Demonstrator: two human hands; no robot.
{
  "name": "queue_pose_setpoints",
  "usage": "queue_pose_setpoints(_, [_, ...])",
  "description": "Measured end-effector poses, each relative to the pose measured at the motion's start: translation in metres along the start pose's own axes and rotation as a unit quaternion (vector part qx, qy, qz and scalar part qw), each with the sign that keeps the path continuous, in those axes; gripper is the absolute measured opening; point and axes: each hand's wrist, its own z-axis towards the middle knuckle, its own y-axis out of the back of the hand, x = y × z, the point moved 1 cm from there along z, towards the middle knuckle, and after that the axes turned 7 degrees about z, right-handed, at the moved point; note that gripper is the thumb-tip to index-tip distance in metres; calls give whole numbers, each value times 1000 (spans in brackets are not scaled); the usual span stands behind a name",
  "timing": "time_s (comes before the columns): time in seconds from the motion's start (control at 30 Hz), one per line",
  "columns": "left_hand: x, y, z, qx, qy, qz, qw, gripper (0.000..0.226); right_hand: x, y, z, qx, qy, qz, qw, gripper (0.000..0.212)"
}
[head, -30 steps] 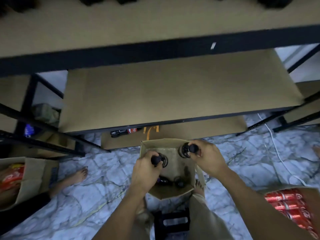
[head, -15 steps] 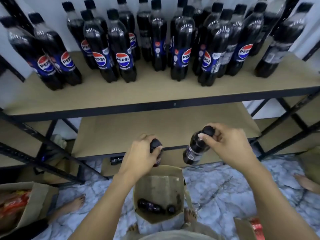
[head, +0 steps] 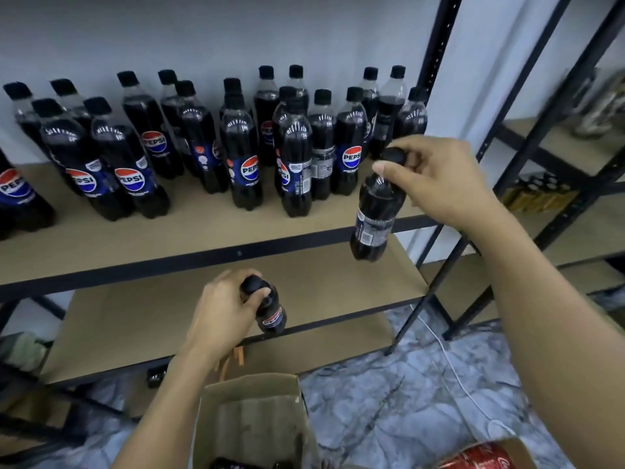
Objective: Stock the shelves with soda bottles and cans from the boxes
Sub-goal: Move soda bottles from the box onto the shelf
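The left hand (head: pixel 220 309) hides the neck of the dark plastic soda bottle (head: pixel 272 314) it grips. The bottom edge cuts off the open brown cardboard box (head: pixel 250 390) and the red can pack (head: pixel 480 457). On the far right shelf (head: pixel 558 147), pale objects (head: pixel 600 103) are too blurred to identify.

Right bottle (head: pixel 375 218) raised to shelf (head: pixel 203 235) edge; left bottle (head: pixel 270 311) lifted above box (head: pixel 250 394).
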Motion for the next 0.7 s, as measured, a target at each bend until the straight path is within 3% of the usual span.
queue_pose_setpoints(0.3, [4,-8,1,10,30,-5,999,17,44,0,67,42,60,-5,997,35])
queue_pose_setpoints(0.5, [25,2,-6,17,39,7,999,14,92,-53,101,104,76,33,991,37])
queue_pose_setpoints(0.7, [48,15,-8,19,42,7,999,16,122,-120,120,161,68,2,985,38])
